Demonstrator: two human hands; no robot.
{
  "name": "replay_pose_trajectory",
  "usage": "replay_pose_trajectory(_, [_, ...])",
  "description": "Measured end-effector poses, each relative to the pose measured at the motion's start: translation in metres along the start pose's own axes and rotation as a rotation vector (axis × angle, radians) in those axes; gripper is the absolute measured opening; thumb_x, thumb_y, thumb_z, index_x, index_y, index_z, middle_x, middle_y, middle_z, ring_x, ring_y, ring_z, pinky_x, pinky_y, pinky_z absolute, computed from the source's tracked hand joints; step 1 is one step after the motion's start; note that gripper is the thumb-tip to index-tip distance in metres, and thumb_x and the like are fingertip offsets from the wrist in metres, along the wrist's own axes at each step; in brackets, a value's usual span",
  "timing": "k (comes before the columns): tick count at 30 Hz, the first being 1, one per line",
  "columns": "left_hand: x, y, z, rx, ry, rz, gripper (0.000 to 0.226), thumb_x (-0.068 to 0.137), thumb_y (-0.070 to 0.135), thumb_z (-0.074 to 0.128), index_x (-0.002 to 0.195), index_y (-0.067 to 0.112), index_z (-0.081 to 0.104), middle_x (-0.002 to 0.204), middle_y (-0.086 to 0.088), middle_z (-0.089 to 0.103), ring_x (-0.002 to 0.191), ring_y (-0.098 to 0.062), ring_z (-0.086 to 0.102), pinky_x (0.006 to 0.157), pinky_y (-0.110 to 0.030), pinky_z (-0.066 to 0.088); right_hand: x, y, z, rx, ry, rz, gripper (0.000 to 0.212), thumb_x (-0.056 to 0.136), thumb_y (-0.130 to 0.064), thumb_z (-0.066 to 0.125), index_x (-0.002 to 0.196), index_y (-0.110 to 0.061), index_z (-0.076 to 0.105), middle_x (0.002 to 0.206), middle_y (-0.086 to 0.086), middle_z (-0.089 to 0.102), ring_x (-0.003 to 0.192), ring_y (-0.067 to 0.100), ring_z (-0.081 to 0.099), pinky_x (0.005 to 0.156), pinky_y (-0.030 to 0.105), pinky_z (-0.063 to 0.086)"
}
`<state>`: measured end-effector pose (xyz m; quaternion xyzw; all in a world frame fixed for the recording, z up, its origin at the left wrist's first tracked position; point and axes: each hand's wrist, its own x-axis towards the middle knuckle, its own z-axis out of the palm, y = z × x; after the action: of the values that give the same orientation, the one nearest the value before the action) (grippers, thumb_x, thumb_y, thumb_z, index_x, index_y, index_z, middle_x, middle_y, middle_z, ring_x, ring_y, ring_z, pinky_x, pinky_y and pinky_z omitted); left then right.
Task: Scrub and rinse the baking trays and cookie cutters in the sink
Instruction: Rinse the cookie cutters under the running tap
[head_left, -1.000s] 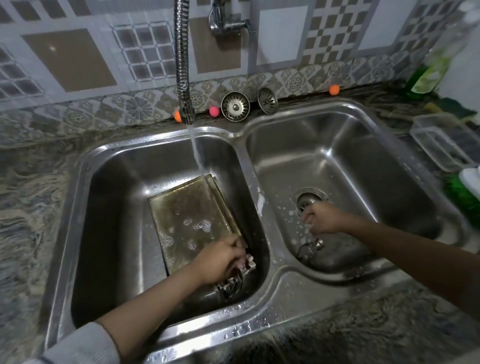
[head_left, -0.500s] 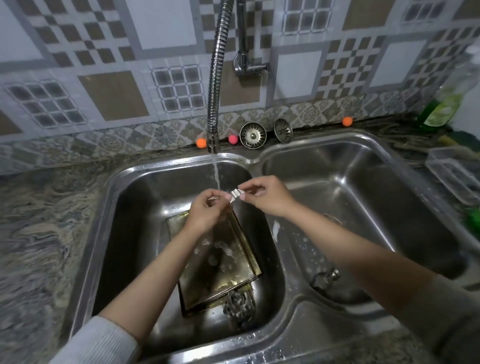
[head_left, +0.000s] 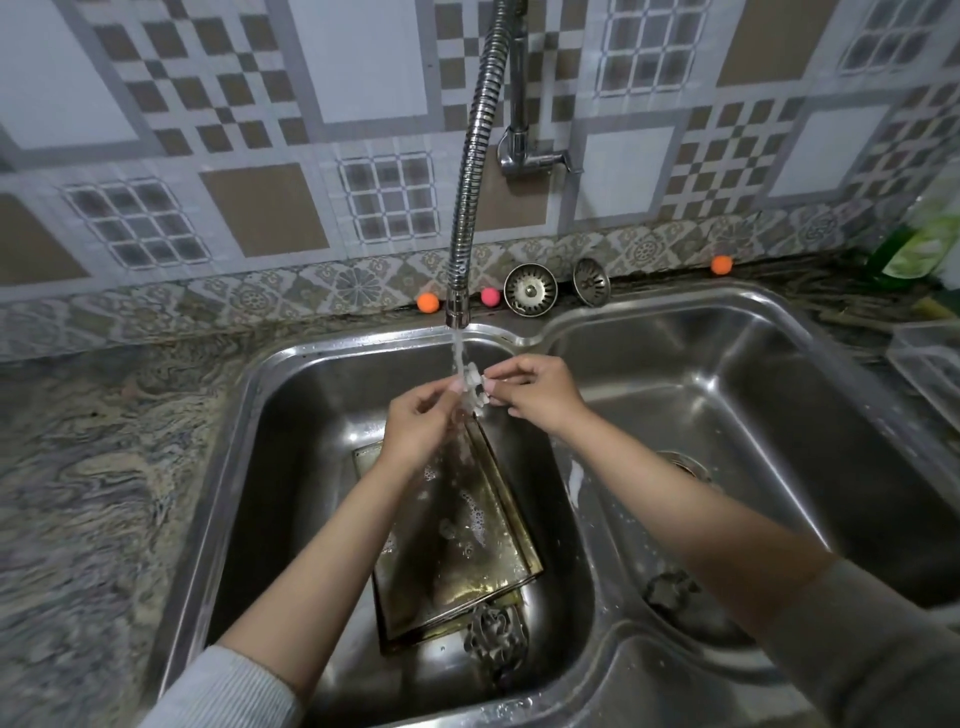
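Note:
A small metal cookie cutter (head_left: 475, 389) sits under the running stream from the flexible faucet (head_left: 460, 291). My left hand (head_left: 418, 423) and my right hand (head_left: 535, 392) both pinch it above the left basin (head_left: 270, 457). Soapy baking trays (head_left: 462, 551) lie stacked on that basin's floor. A flower-shaped cutter (head_left: 493, 636) rests at the trays' near edge. Another cutter (head_left: 670, 592) lies in the right basin (head_left: 779, 415), partly hidden by my right forearm.
Two sink strainers (head_left: 530, 288) lean against the tiled wall behind the sink, beside small orange and pink balls (head_left: 428, 303). A green soap bottle (head_left: 919, 244) and a clear plastic container (head_left: 930, 358) stand on the right counter. Marbled counter (head_left: 93, 467) lies to the left.
Both hands rose from the basins, met under the faucet with a small cutter, and now hold it directly in the water stream. The view tilted upward.

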<state>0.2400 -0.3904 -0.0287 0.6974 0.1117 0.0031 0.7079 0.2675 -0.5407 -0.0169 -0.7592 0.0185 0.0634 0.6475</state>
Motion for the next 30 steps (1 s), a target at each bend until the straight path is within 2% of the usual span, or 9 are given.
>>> replay_pose_trajectory(5, [-0.002,0.000,-0.012,0.057,0.002,-0.011,0.018,0.091,0.022,0.061,0.105,0.014,0.071,0.076,0.003,0.070,0.070,-0.009,0.063,0.067,-0.022,0.052,-0.002,0.002,0.013,0.013,-0.011,-0.029,0.012,0.079,-0.008,0.074,0.090,-0.010,0.071,0.074,0.001,0.067,0.069,0.010,0.062,0.057,0.014,0.047])
replay_pose_trajectory(9, [-0.001,0.002,-0.013,0.072,-0.018,-0.046,0.019,0.090,0.033,0.061,0.087,0.020,0.074,0.049,0.013,0.058,0.051,-0.001,0.052,0.059,-0.023,0.041,-0.002,-0.002,0.020,0.015,-0.013,-0.053,0.017,0.078,-0.003,0.074,0.094,-0.006,0.069,0.074,-0.003,0.064,0.068,0.008,0.059,0.060,0.015,0.048])
replay_pose_trajectory(11, [0.001,0.004,-0.011,0.079,-0.019,-0.072,0.031,0.089,0.040,0.062,0.069,0.020,0.075,0.046,0.012,0.053,0.048,-0.006,0.047,0.056,-0.024,0.038,-0.003,-0.006,0.020,0.025,-0.014,-0.057,0.021,0.078,-0.001,0.073,0.098,-0.001,0.068,0.074,-0.003,0.063,0.067,0.005,0.058,0.055,0.010,0.045])
replay_pose_trajectory(13, [0.003,0.005,-0.008,0.074,-0.003,-0.091,0.037,0.088,0.042,0.063,0.056,0.024,0.072,0.051,0.007,0.058,0.053,-0.014,0.053,0.059,-0.028,0.046,-0.003,-0.008,0.018,0.039,-0.003,-0.065,0.022,0.078,0.001,0.072,0.099,0.002,0.067,0.074,-0.001,0.062,0.062,0.003,0.057,0.051,0.008,0.043])
replay_pose_trajectory(16, [0.006,0.006,-0.003,0.019,0.034,-0.112,0.028,0.089,0.036,0.063,0.069,0.019,0.074,0.062,0.004,0.067,0.072,-0.021,0.063,0.075,-0.036,0.053,-0.002,-0.008,0.015,0.068,0.020,-0.077,0.020,0.075,-0.001,0.076,0.094,-0.003,0.069,0.076,0.002,0.065,0.058,0.004,0.058,0.051,0.013,0.045])
replay_pose_trajectory(22, [0.002,0.009,0.003,-0.082,0.026,-0.138,0.032,0.097,0.027,0.050,0.076,0.013,0.070,0.066,-0.005,0.069,0.067,-0.021,0.064,0.078,-0.041,0.053,0.001,-0.003,0.012,0.095,0.019,-0.022,0.020,0.077,-0.007,0.075,0.096,-0.009,0.070,0.088,0.004,0.069,0.078,0.013,0.066,0.063,0.025,0.055])
replay_pose_trajectory(24, [0.002,0.011,0.001,-0.117,0.047,-0.169,0.033,0.098,0.027,0.048,0.077,0.011,0.069,0.068,-0.008,0.070,0.066,-0.022,0.067,0.074,-0.039,0.055,0.000,-0.007,0.016,0.130,0.007,-0.015,0.015,0.078,-0.004,0.074,0.092,-0.007,0.070,0.081,0.002,0.068,0.074,0.014,0.064,0.066,0.029,0.056])
replay_pose_trajectory(26, [0.003,0.012,-0.002,-0.152,0.091,-0.195,0.034,0.098,0.027,0.049,0.075,0.010,0.068,0.064,-0.007,0.069,0.062,-0.022,0.066,0.072,-0.037,0.055,0.001,-0.011,0.022,0.148,-0.007,-0.016,0.011,0.079,-0.001,0.072,0.088,-0.007,0.068,0.077,0.000,0.066,0.067,0.011,0.062,0.061,0.022,0.054])
replay_pose_trajectory(30, [0.005,0.015,-0.012,-0.168,0.145,-0.199,0.032,0.098,0.025,0.049,0.074,0.012,0.065,0.054,0.001,0.065,0.059,-0.014,0.064,0.063,-0.028,0.054,0.005,-0.014,0.033,0.219,-0.057,0.036,0.011,0.079,0.002,0.071,0.084,-0.007,0.066,0.093,0.015,0.068,0.079,0.022,0.066,0.071,0.026,0.058])
